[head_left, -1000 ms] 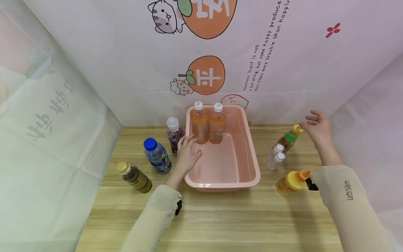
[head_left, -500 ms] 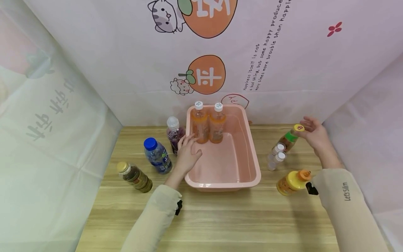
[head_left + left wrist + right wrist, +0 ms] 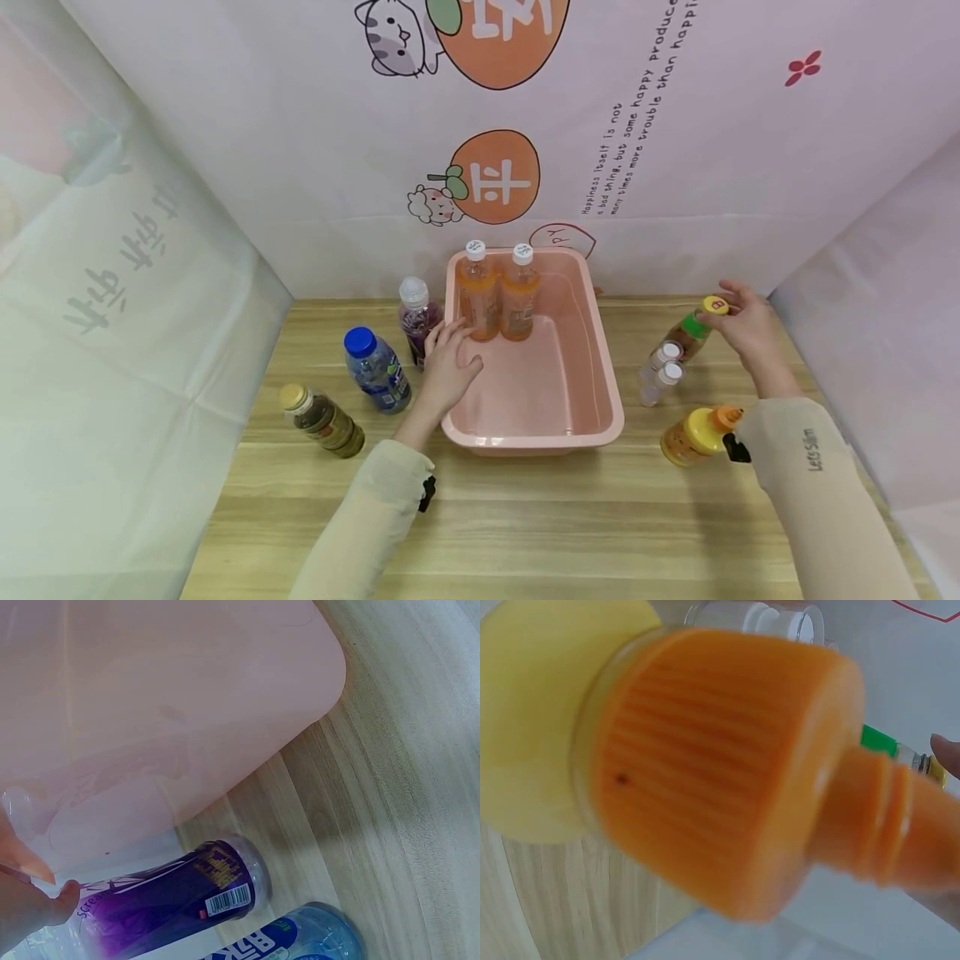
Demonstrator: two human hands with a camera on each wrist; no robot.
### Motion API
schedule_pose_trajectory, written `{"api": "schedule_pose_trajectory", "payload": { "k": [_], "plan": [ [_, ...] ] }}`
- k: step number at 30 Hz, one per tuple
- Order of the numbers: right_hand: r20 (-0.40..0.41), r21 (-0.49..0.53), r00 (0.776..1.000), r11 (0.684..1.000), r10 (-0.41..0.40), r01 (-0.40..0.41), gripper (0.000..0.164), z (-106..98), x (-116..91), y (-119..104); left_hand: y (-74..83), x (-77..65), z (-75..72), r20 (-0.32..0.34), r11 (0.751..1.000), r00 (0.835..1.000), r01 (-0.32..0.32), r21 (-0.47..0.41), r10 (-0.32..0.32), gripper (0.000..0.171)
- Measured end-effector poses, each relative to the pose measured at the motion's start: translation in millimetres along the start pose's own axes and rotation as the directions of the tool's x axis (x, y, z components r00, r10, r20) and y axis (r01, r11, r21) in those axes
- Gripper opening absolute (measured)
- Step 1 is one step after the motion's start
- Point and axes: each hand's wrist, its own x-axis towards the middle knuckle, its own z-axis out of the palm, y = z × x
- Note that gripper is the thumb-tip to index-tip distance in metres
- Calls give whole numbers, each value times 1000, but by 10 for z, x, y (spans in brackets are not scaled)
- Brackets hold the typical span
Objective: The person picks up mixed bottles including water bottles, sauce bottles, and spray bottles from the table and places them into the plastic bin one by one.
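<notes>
On my left, the gold-capped bottle (image 3: 330,427), the blue-capped bottle (image 3: 380,373) and the purple bottle (image 3: 418,329) stand unmoved, outside the pink basin (image 3: 525,440). My left hand (image 3: 447,367) stays over its left rim, fingers loosely spread and grasping nothing; whether they press the rim I cannot tell. Two orange bottles (image 3: 480,302) stand inside, at the back left. Past the basin come two small clear bottles (image 3: 652,390), then the green-labelled bottle (image 3: 693,326), and here is the change: my right hand (image 3: 747,329), raised beside it a second ago, now pinches its yellow cap (image 3: 716,305). That bottle is in my grasp, though it still stands on the table (image 3: 570,533). The yellow squeeze bottle (image 3: 688,437) stands nearer me.

My left wrist view gives the purple bottle's barcode (image 3: 229,899), unseen from my head. The right wrist view is mostly orange nozzle (image 3: 705,772), with my thumb (image 3: 946,754) at the yellow cap beyond.
</notes>
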Motion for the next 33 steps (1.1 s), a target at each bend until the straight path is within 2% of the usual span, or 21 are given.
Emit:
{"api": "schedule_pose_trajectory", "payload": {
  "k": [3,18,29,33],
  "plan": [
    [-3,21,1000,1000,4,-4,72,7,-1,-10,8,-2,0,-1,1000,1000,-7,-6,7,48],
    [-42,-43,996,996,73,-75,75,-39,8,-33,-5,27,5,-11,1000,1000,-24,-2,24,47],
    [-121,-5,984,991,133,-135,78,-29,18,-21,-15,11,3,-2,1000,1000,-11,-3,11,44],
    [-153,60,981,992,120,-112,77,-102,14,-57,-12,3,4,-10,1000,1000,-21,-2,21,44]
  ]
}}
